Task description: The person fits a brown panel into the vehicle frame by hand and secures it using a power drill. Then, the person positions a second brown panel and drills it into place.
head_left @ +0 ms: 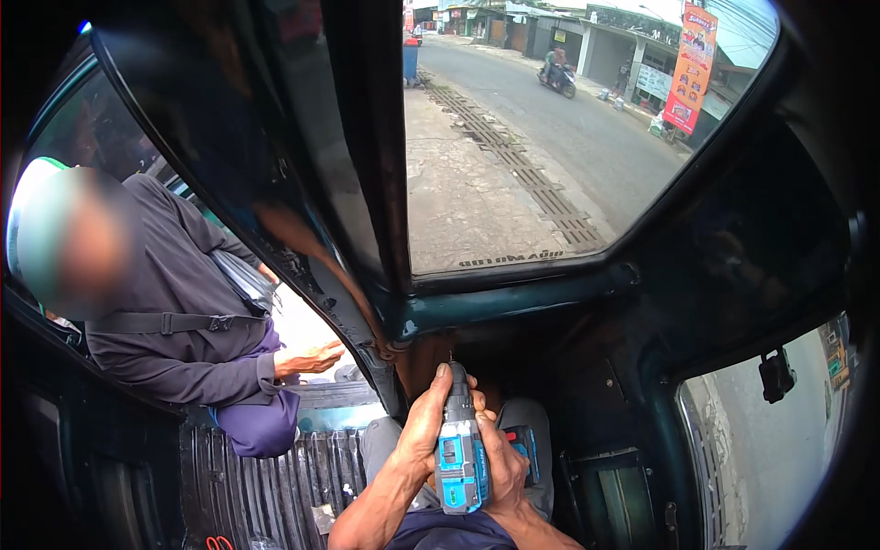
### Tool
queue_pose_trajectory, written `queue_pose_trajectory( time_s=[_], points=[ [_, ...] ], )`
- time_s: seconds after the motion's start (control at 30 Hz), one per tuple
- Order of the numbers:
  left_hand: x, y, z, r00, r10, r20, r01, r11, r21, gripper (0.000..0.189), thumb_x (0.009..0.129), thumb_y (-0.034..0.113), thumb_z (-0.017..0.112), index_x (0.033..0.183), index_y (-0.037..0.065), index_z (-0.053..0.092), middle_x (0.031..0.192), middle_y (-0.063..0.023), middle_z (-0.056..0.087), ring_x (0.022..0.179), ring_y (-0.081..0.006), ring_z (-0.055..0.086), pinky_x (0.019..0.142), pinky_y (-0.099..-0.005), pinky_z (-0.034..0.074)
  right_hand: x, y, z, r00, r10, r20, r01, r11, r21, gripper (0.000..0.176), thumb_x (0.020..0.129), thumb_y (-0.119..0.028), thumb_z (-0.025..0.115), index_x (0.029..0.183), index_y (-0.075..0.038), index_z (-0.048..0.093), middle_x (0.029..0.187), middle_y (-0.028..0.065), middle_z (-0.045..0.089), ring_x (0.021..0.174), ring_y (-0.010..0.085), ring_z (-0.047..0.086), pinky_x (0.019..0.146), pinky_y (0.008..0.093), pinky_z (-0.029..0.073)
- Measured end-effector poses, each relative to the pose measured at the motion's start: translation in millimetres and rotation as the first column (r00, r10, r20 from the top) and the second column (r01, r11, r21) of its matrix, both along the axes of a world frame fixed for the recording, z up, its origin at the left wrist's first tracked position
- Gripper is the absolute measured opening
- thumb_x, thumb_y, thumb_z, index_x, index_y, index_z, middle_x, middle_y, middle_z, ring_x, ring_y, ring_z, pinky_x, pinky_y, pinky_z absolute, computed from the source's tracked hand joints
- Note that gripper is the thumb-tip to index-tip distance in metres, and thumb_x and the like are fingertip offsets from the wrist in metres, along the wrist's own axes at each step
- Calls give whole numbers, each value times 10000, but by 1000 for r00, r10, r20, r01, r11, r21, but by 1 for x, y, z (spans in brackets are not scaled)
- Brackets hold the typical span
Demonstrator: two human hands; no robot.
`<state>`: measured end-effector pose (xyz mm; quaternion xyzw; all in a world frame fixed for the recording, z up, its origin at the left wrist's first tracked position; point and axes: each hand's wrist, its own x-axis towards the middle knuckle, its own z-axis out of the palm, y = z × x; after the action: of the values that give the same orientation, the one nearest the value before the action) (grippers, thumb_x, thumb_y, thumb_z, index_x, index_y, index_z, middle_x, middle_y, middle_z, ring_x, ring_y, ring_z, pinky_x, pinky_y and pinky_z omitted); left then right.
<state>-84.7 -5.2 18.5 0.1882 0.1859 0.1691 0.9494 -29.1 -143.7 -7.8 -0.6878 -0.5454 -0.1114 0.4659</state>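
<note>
A blue and black cordless drill [462,458] is held upright in front of my lap, its chuck and thin bit pointing away from me toward the dark panel under the window. My left hand [423,426] wraps the drill's left side, with the thumb along the chuck. Around the right side and the grip, my right hand [502,449] is closed. The bit's tip lies close to the dark panel; whether it touches cannot be made out.
Another person in a dark jacket [188,321] sits at the left by an opening. A window frame [522,298] curves ahead, with a road and motorbike outside. The ribbed floor [266,486] lies lower left, with a red looped item [220,543] on it.
</note>
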Motion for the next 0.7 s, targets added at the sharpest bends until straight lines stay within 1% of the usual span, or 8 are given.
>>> queue_pose_trajectory(
  time_s=[0.13,0.23,0.33,0.4,0.47,0.53,0.63,0.7],
  points=[
    [-5,-4,6,999,13,-35,-10,997,76,497,1025,534,526,1120,48,577,854,-129,663,770,-284,727,665,-359,632,-2,-2,-3,1000,19,-24,-19,1000,8,673,874,-176,745,1416,63,428,1071,286,690,868,361,752,699,409,630],
    [-6,-13,7,999,13,-36,-12,999,47,491,1024,529,532,1118,49,577,868,-132,663,794,-284,725,685,-366,631,-1,-11,2,1000,8,-24,-8,1000,12,647,871,-156,743,1401,67,447,1026,277,698,847,356,753,688,408,627],
    [-12,-31,4,1000,17,-6,-17,1000,-16,473,1013,494,577,1121,33,575,875,-122,671,802,-259,729,714,-369,646,-1,-31,-6,1000,17,-6,-18,998,-56,605,873,-123,728,1382,74,469,980,270,706,836,358,754,676,407,624],
    [-14,-40,2,1000,6,-6,-6,999,-46,472,1009,498,580,1121,40,575,876,-119,672,836,-264,735,734,-372,647,-2,-37,-7,1000,-4,14,3,1000,29,596,846,-66,708,1399,36,510,770,144,645,646,272,689,573,374,555],
    [-18,-47,-2,1000,-18,23,19,997,-78,453,1004,480,600,1119,41,581,893,-120,681,852,-272,738,752,-386,647,-4,-46,-6,1000,-17,3,17,1000,18,596,850,-56,707,1408,19,511,809,156,655,669,283,694,589,375,560],
    [-21,-53,-2,993,-75,92,90,981,-170,389,996,421,642,1076,42,603,893,-124,690,848,-280,738,762,-396,644,-3,-52,-9,999,15,34,-18,996,83,593,852,-45,704,1414,-12,520,854,170,664,683,291,689,599,380,560],
    [-25,-56,-2,988,-148,52,154,976,-155,306,984,348,676,998,47,621,859,-121,697,834,-281,738,759,-397,639,-3,-67,-14,998,56,42,-58,997,46,587,850,-42,705,1412,-47,534,901,175,674,689,289,683,601,385,556],
    [-29,-59,-7,984,-167,54,174,972,-159,283,979,327,683,969,51,621,832,-118,696,827,-276,738,750,-390,636,-5,-76,-14,996,60,66,-61,998,13,589,845,-48,710,1409,-61,540,893,164,674,683,281,680,594,384,551]
  ],
)
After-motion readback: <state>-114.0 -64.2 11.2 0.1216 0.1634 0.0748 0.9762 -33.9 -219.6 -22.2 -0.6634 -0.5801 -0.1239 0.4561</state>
